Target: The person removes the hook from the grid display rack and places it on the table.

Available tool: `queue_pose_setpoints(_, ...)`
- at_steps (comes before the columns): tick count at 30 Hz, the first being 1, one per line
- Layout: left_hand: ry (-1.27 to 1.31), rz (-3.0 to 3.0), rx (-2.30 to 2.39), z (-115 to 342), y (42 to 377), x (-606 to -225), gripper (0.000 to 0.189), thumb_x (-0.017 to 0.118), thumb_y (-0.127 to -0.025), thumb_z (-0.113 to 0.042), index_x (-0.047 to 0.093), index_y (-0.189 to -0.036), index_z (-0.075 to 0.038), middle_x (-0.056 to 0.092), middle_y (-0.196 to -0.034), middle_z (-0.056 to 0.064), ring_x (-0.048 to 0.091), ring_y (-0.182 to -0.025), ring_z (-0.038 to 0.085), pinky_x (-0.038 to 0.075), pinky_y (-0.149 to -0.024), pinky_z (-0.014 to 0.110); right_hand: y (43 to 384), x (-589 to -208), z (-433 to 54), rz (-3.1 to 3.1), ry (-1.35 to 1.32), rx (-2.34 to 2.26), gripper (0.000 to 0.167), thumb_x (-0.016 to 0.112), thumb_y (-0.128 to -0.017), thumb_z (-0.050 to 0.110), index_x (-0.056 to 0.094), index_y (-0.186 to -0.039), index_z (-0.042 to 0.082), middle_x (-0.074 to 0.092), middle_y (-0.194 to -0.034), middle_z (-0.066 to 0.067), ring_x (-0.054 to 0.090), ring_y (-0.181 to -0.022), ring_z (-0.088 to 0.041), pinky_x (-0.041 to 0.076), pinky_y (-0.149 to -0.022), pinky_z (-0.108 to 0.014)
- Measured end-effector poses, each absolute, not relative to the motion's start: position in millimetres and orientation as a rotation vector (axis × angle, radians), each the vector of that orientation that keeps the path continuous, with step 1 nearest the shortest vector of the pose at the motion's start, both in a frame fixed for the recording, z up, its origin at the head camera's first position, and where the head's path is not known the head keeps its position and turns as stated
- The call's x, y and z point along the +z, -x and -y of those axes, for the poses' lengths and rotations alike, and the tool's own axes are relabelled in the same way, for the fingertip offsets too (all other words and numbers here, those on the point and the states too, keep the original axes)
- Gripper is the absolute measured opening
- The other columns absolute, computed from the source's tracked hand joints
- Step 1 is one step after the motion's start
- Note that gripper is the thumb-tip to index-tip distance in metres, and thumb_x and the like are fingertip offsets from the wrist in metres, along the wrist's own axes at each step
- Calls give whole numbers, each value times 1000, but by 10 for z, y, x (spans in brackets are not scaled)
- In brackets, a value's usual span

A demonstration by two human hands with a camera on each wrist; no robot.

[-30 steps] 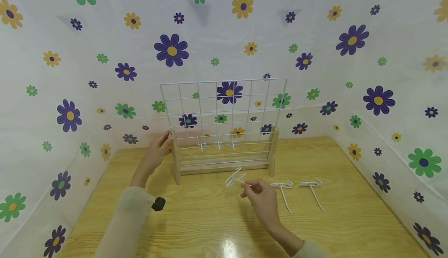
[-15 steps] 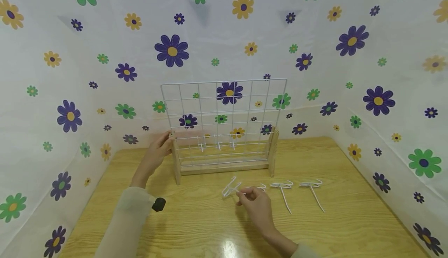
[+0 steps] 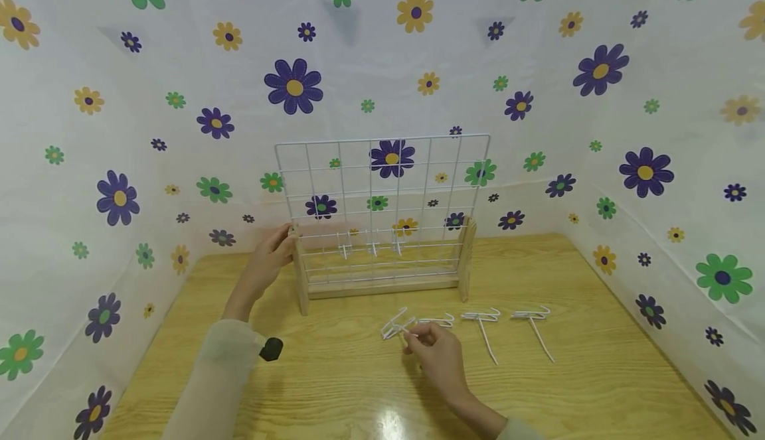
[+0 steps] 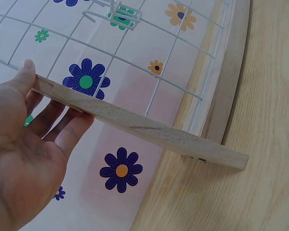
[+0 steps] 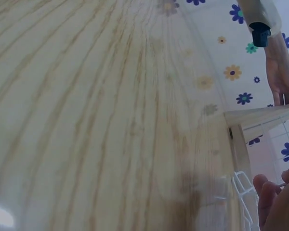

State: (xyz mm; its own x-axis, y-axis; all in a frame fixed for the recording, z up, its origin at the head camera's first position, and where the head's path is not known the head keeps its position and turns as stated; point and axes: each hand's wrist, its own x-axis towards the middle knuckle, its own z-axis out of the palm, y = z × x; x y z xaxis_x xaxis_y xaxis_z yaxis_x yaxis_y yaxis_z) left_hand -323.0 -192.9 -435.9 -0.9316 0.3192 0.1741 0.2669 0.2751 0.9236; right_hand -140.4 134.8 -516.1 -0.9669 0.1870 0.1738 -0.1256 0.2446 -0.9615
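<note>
My left hand grips the left wooden upright of a display rack, thumb on one side and fingers on the other. The rack holds a white wire grid, with three white wire hooks hung side by side on its lower part. In front of the rack, my right hand pinches the straight prong of another white wire hook between thumb and fingertips. That hook is low over the table, its bent end pointing away to the left. The right wrist view shows part of the same hook beside my fingers.
Three more white hooks lie in a row on the wooden table: a far right hook, a middle hook, and a hook partly hidden by my right hand. A flower-patterned sheet encloses the back and sides.
My right hand has moved down and left with the pinched hook, uncovering part of a hook on the table; lately the held hook tilts slightly. My left hand stays on the upright.
</note>
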Motion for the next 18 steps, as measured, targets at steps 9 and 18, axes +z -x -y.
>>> queue_pose_setpoints(9,-568,-2481,1782,1919,3217,-4347,64,41,-113,-37,22,-164,-4,27,-165,25,39,-144,47,43,-114,50,1396,-5183,-1372,2357,17,1729,6,78,-91,4,73,-93,0,74,-80,-7,72,-71,-22,58,-54,-20)
queue_pose_setpoints(18,-563,-2488,1777,1908,3209,-4340,64,41,-113,-38,22,-164,-4,25,-166,24,37,-146,47,42,-114,51,1357,-5180,-1337,2393,-70,1663,11,81,-85,3,73,-92,-1,72,-83,-4,64,-68,-10,55,-56,-18)
